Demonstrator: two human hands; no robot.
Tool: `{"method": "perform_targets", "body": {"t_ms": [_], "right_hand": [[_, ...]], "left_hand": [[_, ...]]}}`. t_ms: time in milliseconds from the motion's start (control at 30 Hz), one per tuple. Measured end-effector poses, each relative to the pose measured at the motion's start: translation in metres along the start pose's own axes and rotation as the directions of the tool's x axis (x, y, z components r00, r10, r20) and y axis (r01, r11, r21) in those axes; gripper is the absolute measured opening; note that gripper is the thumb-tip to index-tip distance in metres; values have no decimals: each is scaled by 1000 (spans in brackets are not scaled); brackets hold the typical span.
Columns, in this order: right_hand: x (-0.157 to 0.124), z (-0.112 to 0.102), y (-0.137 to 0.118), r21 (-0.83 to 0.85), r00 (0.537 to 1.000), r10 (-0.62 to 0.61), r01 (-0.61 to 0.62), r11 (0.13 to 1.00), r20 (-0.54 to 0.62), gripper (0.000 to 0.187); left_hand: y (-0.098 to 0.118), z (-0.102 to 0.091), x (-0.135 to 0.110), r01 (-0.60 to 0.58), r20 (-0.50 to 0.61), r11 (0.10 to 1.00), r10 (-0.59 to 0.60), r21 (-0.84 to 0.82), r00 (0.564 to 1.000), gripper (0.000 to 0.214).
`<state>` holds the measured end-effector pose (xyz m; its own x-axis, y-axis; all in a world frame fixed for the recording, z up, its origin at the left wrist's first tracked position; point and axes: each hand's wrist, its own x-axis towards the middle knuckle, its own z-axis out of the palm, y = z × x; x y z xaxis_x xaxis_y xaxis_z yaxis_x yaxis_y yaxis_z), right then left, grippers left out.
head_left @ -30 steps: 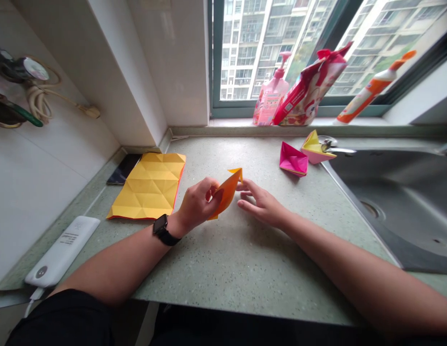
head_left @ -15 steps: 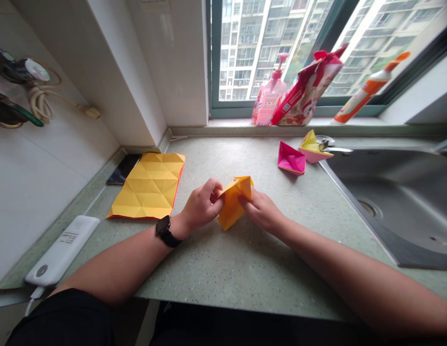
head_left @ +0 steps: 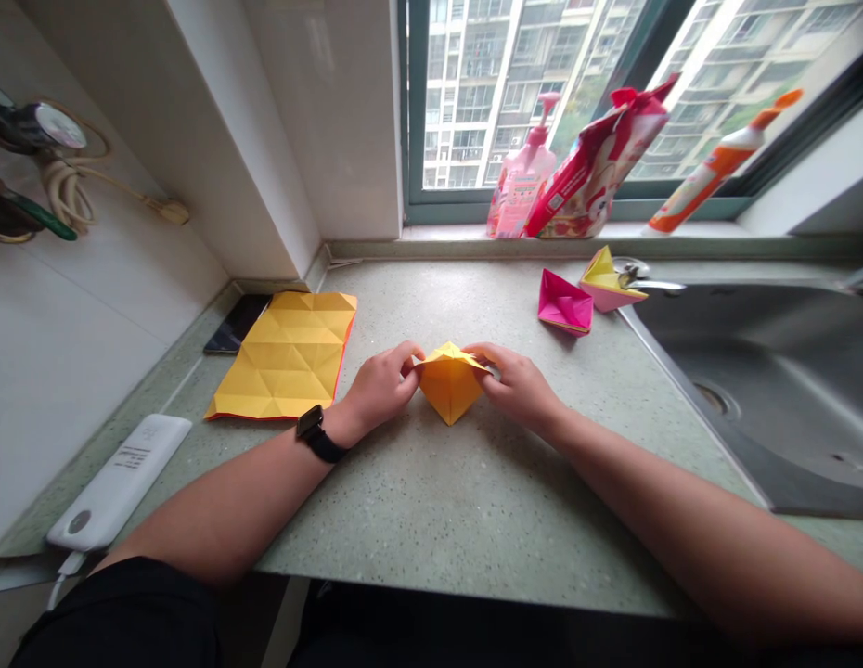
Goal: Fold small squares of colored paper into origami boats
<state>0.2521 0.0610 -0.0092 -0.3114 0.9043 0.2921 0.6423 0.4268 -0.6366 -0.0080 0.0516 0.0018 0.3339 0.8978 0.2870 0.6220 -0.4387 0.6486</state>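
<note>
Between my two hands is a piece of folded orange origami paper [head_left: 450, 388], its front a diamond-like face that comes to a point at the bottom. My left hand [head_left: 384, 388] pinches its left corner between thumb and fingers. At the opposite corner, my right hand [head_left: 516, 385] grips with the thumb in front and the fingers behind the top edge. A creased yellow-orange sheet [head_left: 285, 357] with a red underside lies on the counter, left of my left hand. Farther right stand a magenta folded paper boat [head_left: 565, 303] and a yellow-and-pink one [head_left: 609, 283].
A dark phone [head_left: 235, 325] lies partly under the creased sheet. Nearer me on the left is a white power bank [head_left: 122, 482] with a cable. The steel sink [head_left: 772, 390] takes up the right side. A pump bottle [head_left: 521, 186], a red bag [head_left: 598, 167] and an orange-white bottle [head_left: 714, 176] line the windowsill.
The folded orange paper has turned from a tilted position to face me squarely. My right hand has shifted from its right side to the upper right corner; both hands now hold opposite corners.
</note>
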Motion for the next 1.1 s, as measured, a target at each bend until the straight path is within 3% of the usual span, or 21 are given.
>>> {"method": "perform_targets", "body": {"t_ms": [167, 367, 533, 733, 967, 1100], "right_hand": [[0, -2, 3, -35, 998, 62, -61, 998, 18, 33], [2, -2, 9, -70, 999, 16, -19, 997, -38, 34], [3, -1, 14, -125, 999, -29, 25, 992, -24, 35], [5, 0, 25, -252, 987, -162, 157, 955, 0, 30], [5, 3, 29, -278, 980, -195, 201, 939, 50, 39], [4, 4, 28, -315, 976, -199, 218, 924, 89, 47]], "left_hand": [[-2, -1, 0, 35, 6, 999, -35, -31, 999, 14], [-10, 1, 1, -21, -23, 999, 22, 47, 999, 22], [-14, 2, 1, -81, 7, 974, 82, 211, 997, 24], [-16, 3, 0, -147, 48, 880, 141, 452, 989, 30], [-16, 7, -4, -331, 63, 882, 329, 336, 942, 64], [-17, 11, -4, -467, 167, 847, 437, 255, 884, 56]]}}
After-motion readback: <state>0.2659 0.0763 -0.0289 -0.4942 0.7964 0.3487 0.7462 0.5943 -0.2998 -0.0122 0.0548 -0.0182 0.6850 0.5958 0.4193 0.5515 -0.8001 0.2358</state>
